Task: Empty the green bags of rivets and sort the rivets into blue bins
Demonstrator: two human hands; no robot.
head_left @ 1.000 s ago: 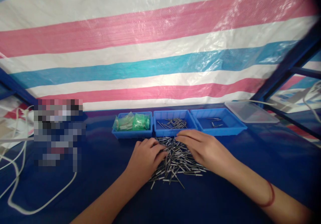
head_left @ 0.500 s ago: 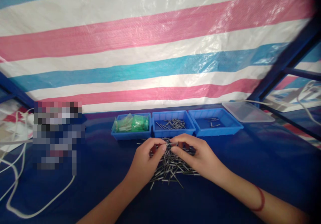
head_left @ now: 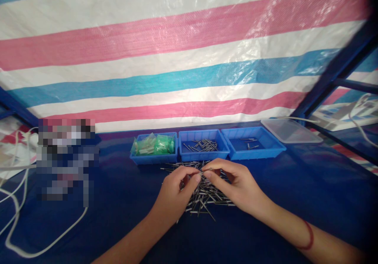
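Clamping a slim metal pin (head_left: 202, 173) between fingertips and thumbs, the left hand (head_left: 177, 185) and right hand (head_left: 236, 177) nearly meet above a spiky, shiny heap of pins (head_left: 209, 197). At the heap's twelve o'clock sits a ribbed plastic tray (head_left: 204, 157) of pins; at ten, crinkly green bags (head_left: 165, 144) fill another tray (head_left: 153, 160).

One left hand (head_left: 176, 189) and one right hand (head_left: 243, 181), one red wristband (head_left: 309, 236), three blue trays (head_left: 204, 156), one translucent plastic sheet (head_left: 291, 131) and one striped backdrop (head_left: 177, 51). Metal pins (head_left: 211, 198) make one heap, too many to count, with over a dozen in the middle tray (head_left: 191, 157) and a few in the right-hand tray (head_left: 260, 154). The left-hand tray (head_left: 153, 160) holds at least two plastic packets (head_left: 164, 144).
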